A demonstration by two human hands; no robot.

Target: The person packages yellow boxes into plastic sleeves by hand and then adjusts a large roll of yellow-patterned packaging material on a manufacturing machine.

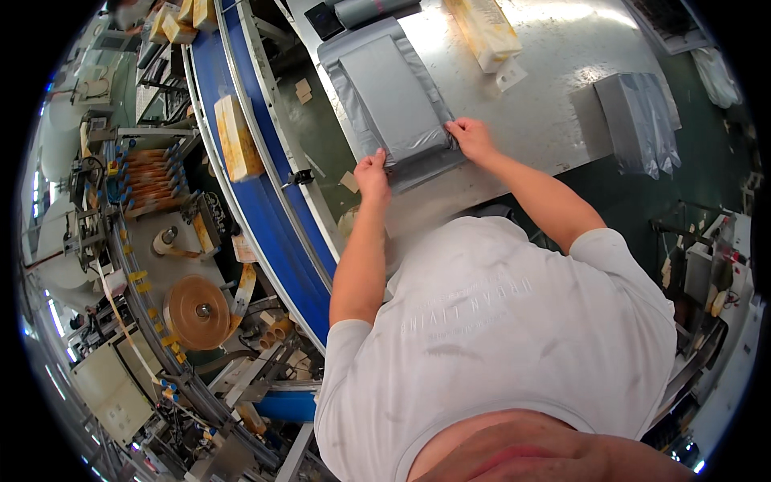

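Observation:
A grey plastic mailing bag (393, 88) lies on the metal table in front of me, and a block-shaped item inside it makes its top bulge flat and rectangular. My left hand (372, 175) pinches the bag's near left corner. At the near right corner, my right hand (472, 139) grips the bag's edge between thumb and fingers. The plastic is creased beside the right fingers, and a loose flap hangs toward me between both hands.
On the metal table (554, 104) are a yellow-and-white pack (484, 36), a filled grey bag (634, 120) by the right edge, and a grey roll (373, 10) at the back. Left runs a blue conveyor (269, 209) carrying another yellow-and-white pack (237, 138); beyond stands machinery with a brown reel (197, 313).

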